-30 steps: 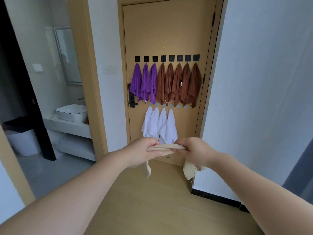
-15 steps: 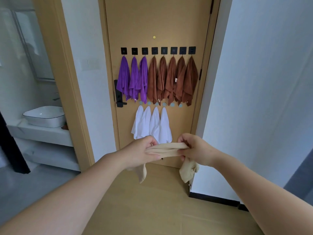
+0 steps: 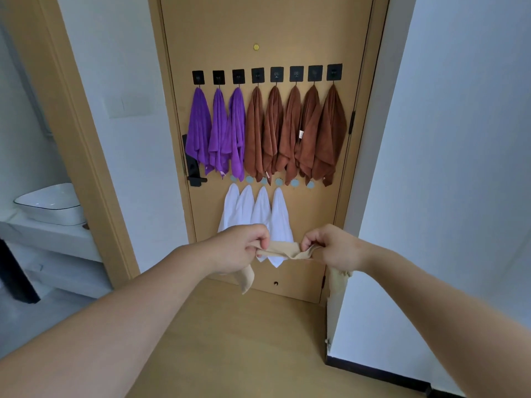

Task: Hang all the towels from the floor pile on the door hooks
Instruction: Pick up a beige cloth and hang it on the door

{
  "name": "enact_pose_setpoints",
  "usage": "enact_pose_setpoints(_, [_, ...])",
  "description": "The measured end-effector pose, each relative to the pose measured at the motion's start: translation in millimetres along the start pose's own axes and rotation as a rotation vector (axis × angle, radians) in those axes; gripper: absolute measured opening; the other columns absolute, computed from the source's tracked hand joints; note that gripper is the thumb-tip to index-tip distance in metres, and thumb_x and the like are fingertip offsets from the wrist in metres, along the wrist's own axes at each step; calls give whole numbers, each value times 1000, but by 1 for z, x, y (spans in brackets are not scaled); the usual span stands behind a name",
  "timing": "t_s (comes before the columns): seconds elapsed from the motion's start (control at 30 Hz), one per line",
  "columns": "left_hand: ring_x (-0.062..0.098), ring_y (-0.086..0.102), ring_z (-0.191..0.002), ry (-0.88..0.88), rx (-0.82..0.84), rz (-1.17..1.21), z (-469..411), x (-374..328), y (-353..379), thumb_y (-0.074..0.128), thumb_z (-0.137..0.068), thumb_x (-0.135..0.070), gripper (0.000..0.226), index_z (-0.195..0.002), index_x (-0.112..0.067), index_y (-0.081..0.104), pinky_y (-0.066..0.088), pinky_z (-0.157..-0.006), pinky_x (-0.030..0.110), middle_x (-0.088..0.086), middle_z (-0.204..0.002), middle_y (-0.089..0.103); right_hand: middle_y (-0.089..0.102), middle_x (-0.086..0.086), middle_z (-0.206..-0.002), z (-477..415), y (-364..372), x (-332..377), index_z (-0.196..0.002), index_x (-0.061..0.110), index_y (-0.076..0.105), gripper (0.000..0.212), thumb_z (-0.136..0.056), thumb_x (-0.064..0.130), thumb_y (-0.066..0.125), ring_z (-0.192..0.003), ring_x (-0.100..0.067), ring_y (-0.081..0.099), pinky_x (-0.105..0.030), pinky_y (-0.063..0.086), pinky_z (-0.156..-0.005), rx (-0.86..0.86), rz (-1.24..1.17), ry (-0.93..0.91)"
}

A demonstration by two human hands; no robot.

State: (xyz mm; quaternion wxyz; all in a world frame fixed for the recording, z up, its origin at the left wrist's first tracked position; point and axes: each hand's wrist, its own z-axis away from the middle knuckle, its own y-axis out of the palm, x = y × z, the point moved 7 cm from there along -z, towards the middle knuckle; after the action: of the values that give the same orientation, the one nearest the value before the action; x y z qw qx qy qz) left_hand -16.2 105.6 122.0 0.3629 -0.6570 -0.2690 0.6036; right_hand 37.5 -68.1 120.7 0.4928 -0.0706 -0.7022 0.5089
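A person faces a tan door (image 3: 258,24) with a beige towel (image 3: 287,251) pulled out between both hands. It is held low in front of the door and, from this view, overlaps the bottom tips of the white towels (image 3: 253,211). The grip of the left hand (image 3: 241,248) is closed, fingers curled round the bunched cloth near one end. The grip of the right hand (image 3: 330,248) is likewise closed, fingertips pinching the fabric near the other. The towel's long axis runs roughly level from left to right across the door, and the span between the hands is gathered into a narrow band. Both loose ends point down toward the floor (image 3: 230,340), the right one hanging beside the corner of the white wall (image 3: 431,196). Much of the job appears done. All eight black hooks (image 3: 267,74) in the top row are taken, three by purple towels (image 3: 218,133) and five by brown towels (image 3: 293,133). Four white towels hang from the row of pale round hooks (image 3: 295,183) beneath. Two round hooks at the right of that lower row look bare, the likely place for this towel. The floor pile is out of view, so how many towels remain cannot be told.
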Motion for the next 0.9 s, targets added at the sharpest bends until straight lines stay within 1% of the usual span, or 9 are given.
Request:
enact_pose_setpoints(0.1, [13, 46, -64, -39, 7, -21, -41, 11, 6, 34, -88, -2, 40, -83, -35, 56, 39, -55, 23, -11, -74, 50, 53, 7, -66, -32, -9, -29, -75, 23, 68, 16, -81, 10, 60, -58, -12, 46, -26, 39, -53, 58, -36, 37])
enact_pose_setpoints(0.23, [4, 45, -51, -63, 60, -14, -83, 30, 18, 47, -89, -10, 29, -86, -37, 60, 37, -47, 17, -7, -74, 51, 57, 15, -64, -70, -7, -58, -80, 21, 72, 4, -83, 22, 70, -59, -1, 49, -18, 42, -64, 68, 2, 22])
enact_pose_setpoints(0.33, [0, 48, -57, -50, 67, 4, -117, 49, 20, 54, -90, -19, 22, -87, -38, 64, 41, -56, 17, -11, -74, 54, 64, 8, -76, -101, -11, -77, -89, 18, 75, 16, -89, 12, 59, -68, -5, 55, -20, 45, -70, -5, 116, 13])
enact_pose_setpoints(0.43, [1, 55, -97, -8, 95, -37, -153, 72, 25, 50, -95, -23, 22, -106, -33, 66, 45, -86, 20, -21, -103, 56, 67, 7, -103, -134, -13, -97, -106, 18, 74, 31, -93, 3, 50, -95, -10, 60, -17, 45, -84, -49, 237, 28])
enact_pose_setpoints(0.57, [4, 51, -107, 24, 118, -73, -208, 109, 27, 44, -97, -17, 37, -130, -29, 55, 43, -94, 23, -20, -125, 45, 65, 3, -111, -190, -8, -124, -120, 29, 66, 60, -83, -9, 39, -98, -19, 59, -35, 51, -85, -29, 407, 40])
enact_pose_setpoints(0.63, [4, 50, -102, 24, 134, -76, -239, 131, 29, 43, -95, -13, 47, -139, -29, 45, 43, -89, 20, -23, -130, 35, 61, 1, -111, -221, -4, -140, -129, 32, 59, 66, -82, -8, 37, -95, -21, 58, -36, 53, -81, -1, 469, 96])
enact_pose_setpoints(0.73, [5, 47, -104, 41, 175, -113, -289, 161, 27, 44, -92, -12, 56, -145, -30, 34, 39, -80, 18, -22, -139, 27, 58, -1, -108, -264, 3, -157, -133, 26, 53, 58, -85, -3, 38, -88, -20, 58, -34, 54, -75, 7, 486, 196])
enact_pose_setpoints(0.8, [7, 45, -105, 53, 199, -122, -321, 178, 25, 44, -91, -11, 60, -146, -29, 31, 38, -79, 19, -20, -142, 25, 54, 1, -108, -291, 6, -166, -122, 17, 55, 42, -86, -1, 43, -85, -19, 56, -34, 54, -74, 11, 452, 269])
enact_pose_setpoints(0.9, [13, 42, -117, 64, 243, -142, -360, 199, 26, 43, -90, -11, 64, -149, -29, 24, 44, -89, 26, -18, -145, 21, 43, 7, -114, -326, 9, -180, -116, 20, 55, 34, -84, 6, 55, -99, -15, 51, -32, 51, -82, 0, 381, 353])
